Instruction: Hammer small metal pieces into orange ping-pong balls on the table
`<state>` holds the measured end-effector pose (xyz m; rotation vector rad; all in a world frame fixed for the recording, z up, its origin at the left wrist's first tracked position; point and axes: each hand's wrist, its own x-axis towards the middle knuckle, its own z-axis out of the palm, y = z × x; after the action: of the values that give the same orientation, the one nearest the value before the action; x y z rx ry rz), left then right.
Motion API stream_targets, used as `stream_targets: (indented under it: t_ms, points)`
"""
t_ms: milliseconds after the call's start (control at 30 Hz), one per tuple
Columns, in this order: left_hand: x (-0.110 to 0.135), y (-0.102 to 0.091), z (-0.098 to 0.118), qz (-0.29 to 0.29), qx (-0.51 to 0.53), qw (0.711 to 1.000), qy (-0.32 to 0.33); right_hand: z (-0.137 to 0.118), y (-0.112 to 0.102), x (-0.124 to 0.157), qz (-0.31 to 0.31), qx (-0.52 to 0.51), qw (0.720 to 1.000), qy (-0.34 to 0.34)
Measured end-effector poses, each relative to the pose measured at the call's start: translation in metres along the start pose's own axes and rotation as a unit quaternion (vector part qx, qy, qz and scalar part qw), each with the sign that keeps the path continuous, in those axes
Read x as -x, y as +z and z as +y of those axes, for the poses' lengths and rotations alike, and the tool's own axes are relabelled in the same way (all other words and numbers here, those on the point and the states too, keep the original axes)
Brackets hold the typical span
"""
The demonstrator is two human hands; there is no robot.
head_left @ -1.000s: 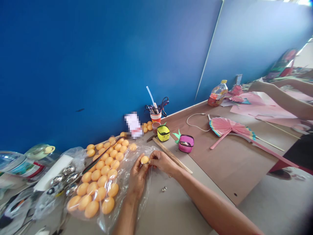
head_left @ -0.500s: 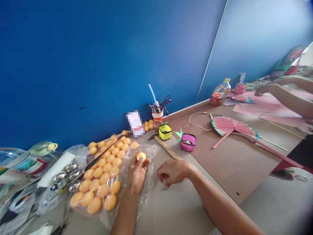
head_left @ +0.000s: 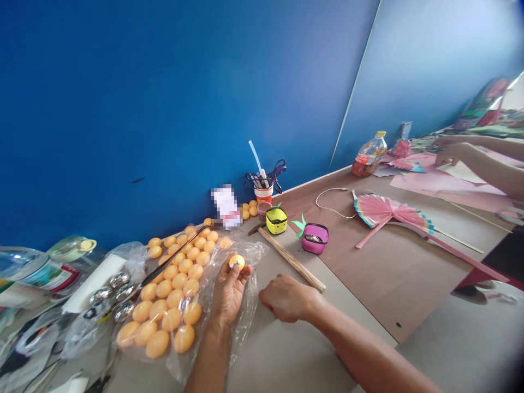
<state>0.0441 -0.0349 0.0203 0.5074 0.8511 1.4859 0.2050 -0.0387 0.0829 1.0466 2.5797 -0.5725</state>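
Observation:
My left hand [head_left: 228, 292] is closed round an orange ball [head_left: 236, 262], its fingertips and thumb pressed on it; a pale, shiny patch shows on the ball's lower side. To the right, my right hand [head_left: 290, 297] hangs just above the table with its fingers curled under, knuckles up. Whatever its fingers may hold is hidden. Many orange balls [head_left: 175, 297] lie in a clear plastic bag [head_left: 245, 314] left of and beneath my left hand. Behind my right hand lies a bundle of thin wooden sticks [head_left: 290, 257].
Yellow [head_left: 277, 221] and purple [head_left: 315, 238] small baskets stand beyond the sticks. A cup of tools [head_left: 264, 192] is by the blue wall. Silver balls [head_left: 123, 311] and bottles [head_left: 47, 270] crowd the left. A pink paper fan [head_left: 388, 213] and a co-worker's arms [head_left: 483, 164] are right.
My right hand has shifted slightly left and turned, its fingers now tucked out of sight, uncovering the sticks' near end. My left hand stays put with the ball. The co-worker's hands have moved right.

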Motion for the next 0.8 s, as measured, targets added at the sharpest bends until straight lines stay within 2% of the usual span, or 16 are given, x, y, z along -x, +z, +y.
stream_targets:
  t_ms: [133, 267, 433, 500, 567, 700, 800]
  points:
    - [0.001, 0.003, 0.001, 0.007, 0.001, 1.000, -0.001, 0.008, 0.004, -0.006, 0.047, -0.012, 0.999, 0.001]
    - [0.002, 0.005, 0.003, 0.010, -0.002, 1.000, 0.000, 0.015, 0.002, -0.010, 0.097, -0.038, 0.994, 0.035]
    - [0.001, 0.003, 0.004, 0.001, -0.004, 1.000, -0.013, 0.023, -0.003, -0.015, 0.215, -0.155, 0.962, 0.071]
    - [0.002, 0.003, 0.004, 0.002, 0.004, 1.000, -0.016, 0.026, -0.005, -0.017, 0.271, -0.231, 0.933, 0.055]
    - [0.002, 0.003, 0.003, 0.000, 0.008, 1.000, -0.015, 0.026, -0.006, -0.019, 0.299, -0.331, 0.894, 0.040]
    - [0.004, 0.004, 0.003, -0.021, 0.005, 1.000, -0.017, 0.025, -0.007, -0.022, 0.283, -0.530, 0.799, 0.027]
    - [0.005, 0.006, 0.004, -0.031, 0.002, 0.999, -0.017, 0.024, -0.003, -0.028, 0.285, -0.626, 0.726, -0.017]
